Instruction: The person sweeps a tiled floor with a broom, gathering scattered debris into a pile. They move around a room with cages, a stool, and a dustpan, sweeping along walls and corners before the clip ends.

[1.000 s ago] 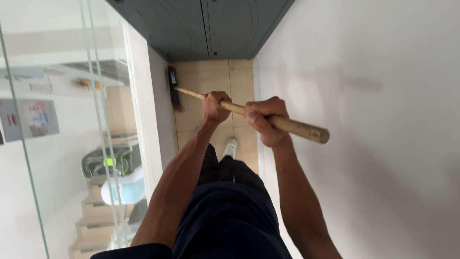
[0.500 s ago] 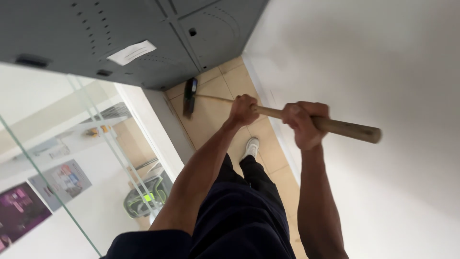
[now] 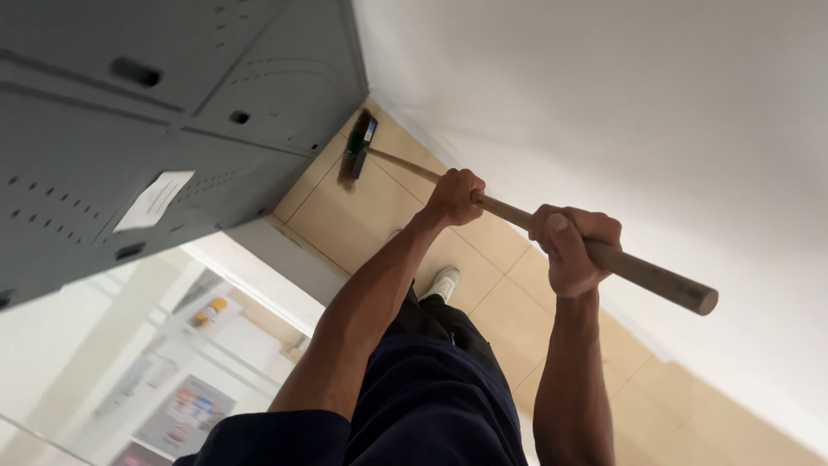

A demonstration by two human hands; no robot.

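Both my hands grip the wooden handle [image 3: 509, 211] of a broom. My left hand [image 3: 454, 195] is wrapped around it lower down, nearer the head. Closer to the top end, my right hand [image 3: 573, 248] holds the handle, whose tip sticks out to the right. The dark broom head [image 3: 357, 147] rests on the beige tiled floor [image 3: 345, 216], right at the foot of the grey metal cabinet [image 3: 172, 112] and near the corner with the white wall [image 3: 604, 95]. My white shoe [image 3: 442, 282] and dark trousers show below the handle.
The grey cabinet fills the upper left, with a white paper label [image 3: 155, 200] on its door. A glass panel [image 3: 129, 380] with a white frame edges the floor on the left. The white wall runs along the right side of a narrow tiled strip.
The view has swung round, so the cabinet now fills the left. The broom head has shifted along the cabinet's foot toward the wall corner. Both hands keep their grip.
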